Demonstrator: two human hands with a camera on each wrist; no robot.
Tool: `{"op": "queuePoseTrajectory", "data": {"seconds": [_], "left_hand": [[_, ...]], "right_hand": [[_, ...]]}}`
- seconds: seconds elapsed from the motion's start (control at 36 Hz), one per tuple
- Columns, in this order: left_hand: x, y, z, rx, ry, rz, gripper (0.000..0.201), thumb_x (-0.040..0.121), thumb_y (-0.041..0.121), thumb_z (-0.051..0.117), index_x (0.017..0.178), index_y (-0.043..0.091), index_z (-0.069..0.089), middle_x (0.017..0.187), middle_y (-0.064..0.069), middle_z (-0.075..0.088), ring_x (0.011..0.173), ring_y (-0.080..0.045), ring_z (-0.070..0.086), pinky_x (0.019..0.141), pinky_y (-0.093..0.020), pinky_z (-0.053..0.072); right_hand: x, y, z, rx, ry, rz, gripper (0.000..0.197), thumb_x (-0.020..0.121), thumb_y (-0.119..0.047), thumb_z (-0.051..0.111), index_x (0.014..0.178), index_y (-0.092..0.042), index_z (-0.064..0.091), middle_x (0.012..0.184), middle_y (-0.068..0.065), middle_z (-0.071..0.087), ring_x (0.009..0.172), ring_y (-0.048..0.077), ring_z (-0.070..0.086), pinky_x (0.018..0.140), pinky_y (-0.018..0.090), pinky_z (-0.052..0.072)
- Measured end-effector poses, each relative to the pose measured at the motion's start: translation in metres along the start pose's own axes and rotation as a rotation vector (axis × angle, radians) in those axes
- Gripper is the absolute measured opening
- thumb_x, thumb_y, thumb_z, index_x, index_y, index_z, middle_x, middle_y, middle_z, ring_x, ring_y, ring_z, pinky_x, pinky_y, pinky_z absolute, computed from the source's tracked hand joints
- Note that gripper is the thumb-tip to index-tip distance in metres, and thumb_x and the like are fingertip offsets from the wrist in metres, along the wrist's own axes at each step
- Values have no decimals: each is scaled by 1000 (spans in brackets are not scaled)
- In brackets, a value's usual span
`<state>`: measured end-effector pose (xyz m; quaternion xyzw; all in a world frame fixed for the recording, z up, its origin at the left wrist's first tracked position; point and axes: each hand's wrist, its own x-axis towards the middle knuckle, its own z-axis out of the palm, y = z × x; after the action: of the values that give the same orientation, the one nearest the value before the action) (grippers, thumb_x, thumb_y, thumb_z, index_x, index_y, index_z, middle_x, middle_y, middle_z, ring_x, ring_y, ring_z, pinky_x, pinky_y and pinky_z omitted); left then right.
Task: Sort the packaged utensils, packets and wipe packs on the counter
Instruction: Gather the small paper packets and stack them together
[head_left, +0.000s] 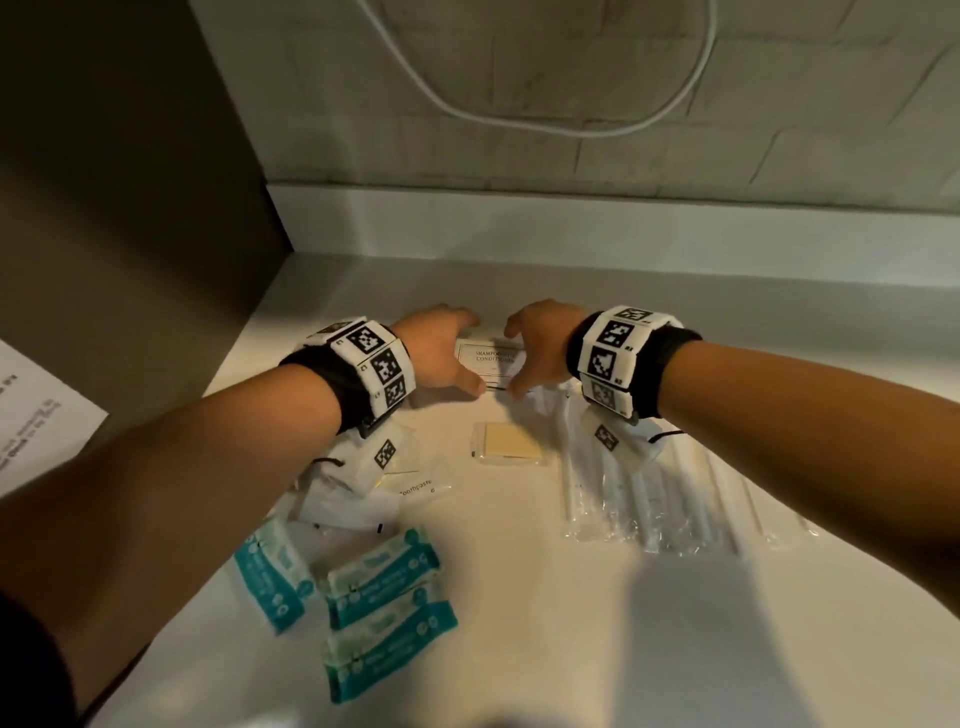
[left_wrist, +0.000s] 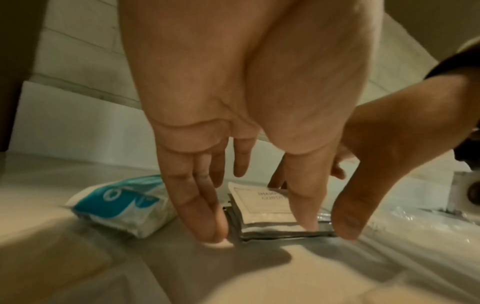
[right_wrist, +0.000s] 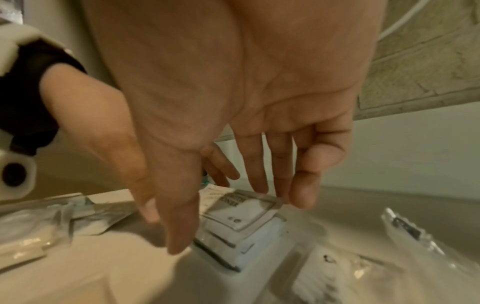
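Shampoo packets, a small stack, lie far back on the surface between my hands. My left grip is released, straight fingertips beside the stack's left edge. My right grip is released too, fingers extended over the stack. Teal wipe packs lie near left, wrapped utensils right.

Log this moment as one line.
left hand: open, at shampoo packet stack | right hand: open, same stack | stack: on counter
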<state>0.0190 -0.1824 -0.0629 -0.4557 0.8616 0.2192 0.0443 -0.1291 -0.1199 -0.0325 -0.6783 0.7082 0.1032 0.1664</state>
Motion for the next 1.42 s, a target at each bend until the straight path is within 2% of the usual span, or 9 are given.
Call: {"op": "queuePoseTrajectory", "data": {"seconds": [0.11,0.22,0.31,0.61,0.89,1.08,1.28,1.33,1.42], "left_hand": [[6,3,0,134,-39,47,98,63,35,88,146,17,39,136,-7,52,119,-27,56,97,-33,47],[10,8,0,195,-51,64,69,62,27,87,125,19,60,112,-4,67,94,-25,64,83,-35,54],[11,9,-2,202,-77,46,59,62,28,86,116,18,64,99,-1,70,84,-23,66,78,-36,56],[16,12,-4,228,-113,22,45,61,27,84,102,14,69,89,-3,72,76,-24,67,71,-34,57],[12,16,-5,206,-119,-17,44,55,27,84,96,15,70,82,-2,73,71,-24,68,72,-40,60],[4,13,0,156,-100,4,51,66,23,84,112,14,65,98,-4,72,86,-26,68,80,-38,57],[-9,-3,-15,-57,-95,-1,94,68,16,86,147,14,34,141,-5,51,125,-24,53,102,-31,44],[-19,-11,-25,-112,-64,5,89,71,15,84,146,16,37,139,-2,53,119,-18,54,97,-28,45],[-38,-24,-38,-180,-2,22,71,76,17,81,139,19,46,128,5,58,92,-5,59,81,-18,46]], "right_hand": [[6,-5,1,-53,-39,-24,68,62,-44,81,121,-18,59,108,2,67,98,24,63,88,39,54],[10,-7,4,-69,-59,-46,54,62,-40,81,108,-19,62,97,0,68,86,22,65,80,36,56],[14,-5,5,-78,-57,-50,50,63,-40,80,105,-19,63,94,1,67,84,23,65,79,35,57],[20,-2,7,-37,-69,-58,44,65,-36,79,102,-17,65,94,2,70,85,22,67,81,36,57],[20,-2,8,-46,-78,-63,43,69,-35,79,104,-15,66,93,2,70,84,22,67,75,31,55],[18,-6,10,-58,-72,-53,47,68,-36,79,108,-17,64,97,2,69,87,22,66,81,34,56],[14,-1,9,-12,-62,-61,70,70,-34,81,129,-17,48,122,2,61,104,23,60,90,36,51],[10,0,5,20,-64,-68,84,68,-31,83,138,-16,39,129,4,56,110,26,58,92,38,50],[3,-3,-1,-32,2,-92,90,66,-34,84,140,-17,36,125,7,55,107,28,58,91,42,52]]}}
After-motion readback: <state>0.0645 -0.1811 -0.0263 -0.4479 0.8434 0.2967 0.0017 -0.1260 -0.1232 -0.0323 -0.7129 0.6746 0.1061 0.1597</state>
